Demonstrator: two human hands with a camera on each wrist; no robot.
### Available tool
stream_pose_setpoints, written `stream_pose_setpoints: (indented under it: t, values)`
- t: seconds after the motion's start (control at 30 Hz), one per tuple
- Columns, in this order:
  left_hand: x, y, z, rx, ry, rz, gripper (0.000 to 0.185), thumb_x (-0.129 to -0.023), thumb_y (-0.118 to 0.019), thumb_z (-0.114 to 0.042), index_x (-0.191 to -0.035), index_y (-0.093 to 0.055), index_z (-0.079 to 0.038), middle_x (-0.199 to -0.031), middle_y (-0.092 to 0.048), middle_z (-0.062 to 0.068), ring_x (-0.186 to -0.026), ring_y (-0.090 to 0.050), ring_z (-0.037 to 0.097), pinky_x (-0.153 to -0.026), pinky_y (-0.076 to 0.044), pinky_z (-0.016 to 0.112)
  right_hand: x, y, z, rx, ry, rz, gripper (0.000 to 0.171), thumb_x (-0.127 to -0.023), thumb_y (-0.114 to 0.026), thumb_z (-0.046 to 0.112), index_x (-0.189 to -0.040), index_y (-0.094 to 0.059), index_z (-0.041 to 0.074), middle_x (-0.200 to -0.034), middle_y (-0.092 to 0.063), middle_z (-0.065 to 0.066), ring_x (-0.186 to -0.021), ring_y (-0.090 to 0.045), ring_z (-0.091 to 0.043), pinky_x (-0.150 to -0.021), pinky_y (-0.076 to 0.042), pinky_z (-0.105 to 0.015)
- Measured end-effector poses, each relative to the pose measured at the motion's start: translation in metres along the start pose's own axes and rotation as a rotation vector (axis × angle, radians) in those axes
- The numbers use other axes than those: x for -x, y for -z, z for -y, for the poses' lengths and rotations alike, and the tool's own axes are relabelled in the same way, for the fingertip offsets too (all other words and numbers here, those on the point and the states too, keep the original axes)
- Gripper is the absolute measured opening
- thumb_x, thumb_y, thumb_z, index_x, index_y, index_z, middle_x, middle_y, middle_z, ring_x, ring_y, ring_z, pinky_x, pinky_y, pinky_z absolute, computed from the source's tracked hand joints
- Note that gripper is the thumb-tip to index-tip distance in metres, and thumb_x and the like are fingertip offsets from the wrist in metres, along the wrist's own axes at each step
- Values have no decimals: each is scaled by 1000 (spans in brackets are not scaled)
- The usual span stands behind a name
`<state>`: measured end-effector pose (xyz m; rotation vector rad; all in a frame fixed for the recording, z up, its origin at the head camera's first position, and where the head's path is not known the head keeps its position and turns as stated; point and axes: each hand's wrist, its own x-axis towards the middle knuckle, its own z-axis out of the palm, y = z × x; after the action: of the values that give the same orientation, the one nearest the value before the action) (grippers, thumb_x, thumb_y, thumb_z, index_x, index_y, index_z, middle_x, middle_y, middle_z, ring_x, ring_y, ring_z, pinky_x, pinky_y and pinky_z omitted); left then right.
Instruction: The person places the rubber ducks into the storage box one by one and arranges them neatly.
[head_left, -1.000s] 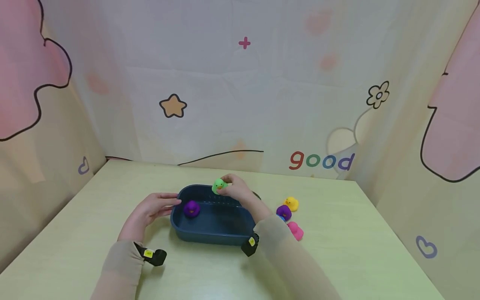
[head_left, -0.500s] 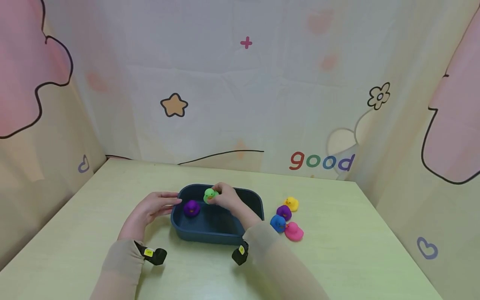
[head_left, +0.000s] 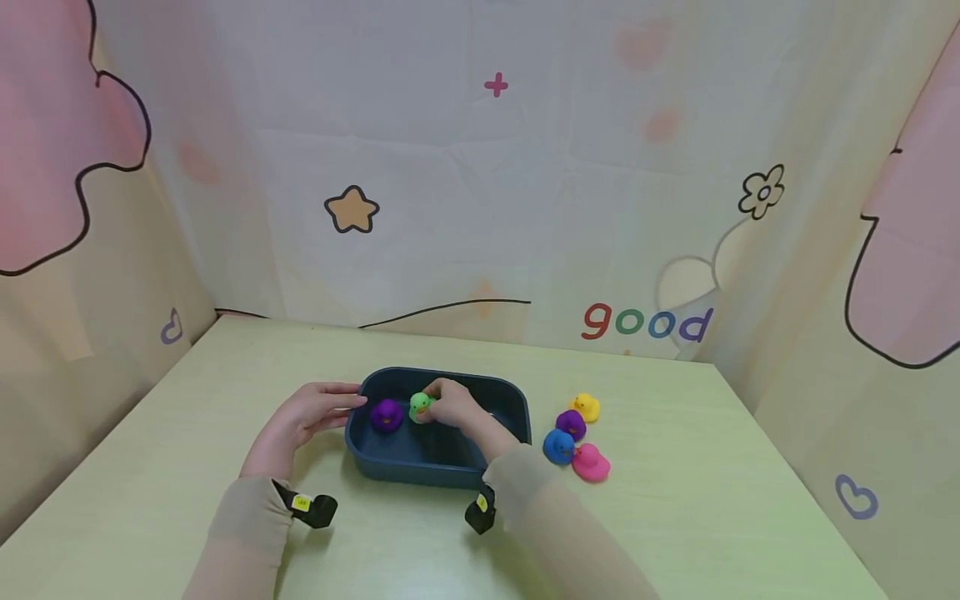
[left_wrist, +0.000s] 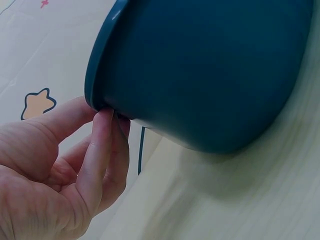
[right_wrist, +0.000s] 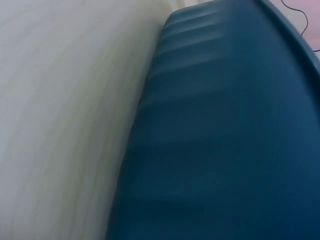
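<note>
A dark blue basin (head_left: 420, 473) stands on the table. My right hand (head_left: 456, 407) reaches down into it and pinches a green rubber duck (head_left: 419, 407); whether the duck touches the bottom I cannot tell. Left of this, inside the basin, sits a purple rubber duck (head_left: 387, 415). My left hand (head_left: 318, 410) touches the basin's left end with fairly straight fingers, and the left wrist view puts its fingertips (left_wrist: 103, 120) just under the rim. In the right wrist view the basin's outer wall (right_wrist: 215, 130) fills much of the frame, with the hand out of sight.
Right of the basin a yellow duck (head_left: 585, 407), a second purple duck (head_left: 572, 425), a blue duck (head_left: 558, 447) and a pink duck (head_left: 591, 463) cluster on the pale wooden table (head_left: 675, 500). A printed cloth (head_left: 420, 250) hangs behind and along both sides.
My right hand has carried the green duck left and down, from above the basin's far rim to inside it. The left hand stays at the basin's left end.
</note>
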<state>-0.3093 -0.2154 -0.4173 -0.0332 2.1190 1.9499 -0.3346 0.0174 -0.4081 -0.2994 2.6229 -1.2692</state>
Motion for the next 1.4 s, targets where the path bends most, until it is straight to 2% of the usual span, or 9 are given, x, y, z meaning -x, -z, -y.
stream_pose_setpoints:
  t: [0.17,0.27,0.53,0.7,0.87,0.97,1.07,1.23,1.4]
  values:
    - [0,-1,1,3,-1,2,60,-92,-68,-13,-140,-43,12,-99,-69,-2,-82,-67,3,-76,-58,19,-1,-2,-4,62,12,3,33,-78,-78,3,-108,-64,-3,-101,-64,-14,-84,-52,-18,-73,-47,-26]
    - [1,-2,2,11,-3,0,60,-91,-69,-13,-140,-43,12,-98,-69,-3,-82,-67,3,-76,-57,19,-2,-4,-7,78,12,0,33,-77,-78,2,-107,-64,-3,-101,-64,-13,-83,-52,-18,-70,-46,-25]
    - [2,-3,3,27,3,-6,60,-91,-70,-13,-139,-44,12,-96,-69,-4,-82,-67,4,-75,-57,18,1,-5,-10,124,7,-7,32,-77,-78,0,-105,-64,-2,-102,-64,-13,-83,-52,-18,-72,-47,-26]
    - [2,-4,3,23,13,-8,62,-90,-71,-14,-139,-44,12,-98,-69,-3,-82,-67,4,-75,-58,19,3,-3,-7,241,37,2,34,-74,-81,1,-104,-66,0,-100,-67,-12,-81,-53,-17,-70,-46,-25]
    - [1,-4,4,36,10,3,62,-90,-70,-13,-140,-43,12,-95,-69,-4,-82,-68,4,-75,-58,19,7,2,-6,294,67,35,41,-73,-81,1,-111,-66,1,-111,-67,-14,-91,-58,-22,-81,-51,-33]
    - [1,-4,6,38,8,6,62,-90,-70,-13,-140,-43,13,-96,-69,-4,-82,-67,4,-75,-58,19,13,11,-5,254,83,50,43,-75,-79,1,-115,-65,1,-121,-63,-16,-105,-59,-28,-91,-52,-40]
    - [1,-4,7,33,7,4,62,-91,-70,-14,-140,-43,13,-98,-69,-4,-82,-67,3,-76,-58,19,24,27,-2,199,95,50,42,-80,-77,3,-120,-62,2,-127,-60,-18,-116,-56,-32,-97,-50,-45]
    - [1,-3,6,35,1,12,62,-91,-69,-13,-140,-42,13,-96,-69,-6,-82,-68,3,-75,-58,19,51,59,3,171,135,16,41,-86,-74,11,-124,-60,3,-129,-59,-16,-120,-55,-35,-99,-51,-45]
    - [-2,0,1,46,-7,30,63,-91,-69,-13,-141,-40,13,-90,-69,-9,-80,-68,2,-74,-57,17,77,89,1,147,138,-69,42,-87,-73,13,-125,-58,4,-129,-60,-14,-122,-54,-35,-98,-52,-47]
